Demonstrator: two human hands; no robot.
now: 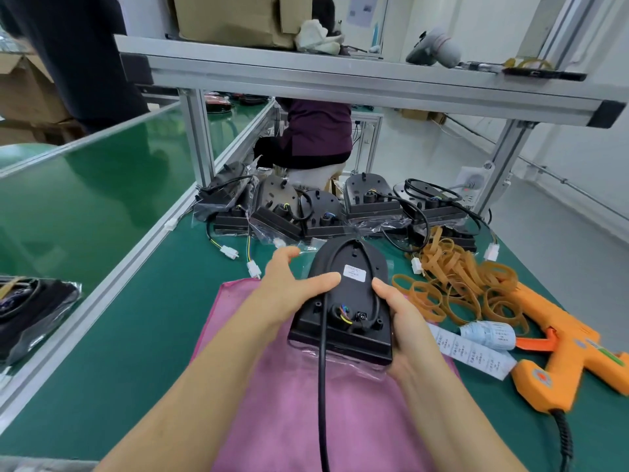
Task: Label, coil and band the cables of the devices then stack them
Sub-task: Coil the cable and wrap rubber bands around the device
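device: black device (347, 301), back side up, held just above the pink cloth (306, 420) at the near middle of the desk (153, 335); back is up, probably because the label and cable work happen on that face
label: white sticker (354, 272) already on the upper back, looks like it is being pressed down
cable: black cable (322, 386) loops round the top of the back, then hangs straight down toward the camera; not coiled, not banded
left hand: left hand (286, 291) lays its thumb flat on the back, tip touching the sticker edge; other fingers (284, 253) loosely spread past the left edge, gripping nothing
right hand: right hand (405, 321) grips the right edge, thumb on top, remaining fingers curled under; steadies the device against the thumb press
step: labelling about done, coiling looks next
bands: rubber bands (456, 284) heaped just right of the device, within easy reach for banding
labels: label roll (486, 335) with loose strip, beside the orange gun tool (571, 362)
waiting: pile of devices (340, 206) at the far edge, cables loose
done: bagged devices (30, 308) at far left, one seems banded
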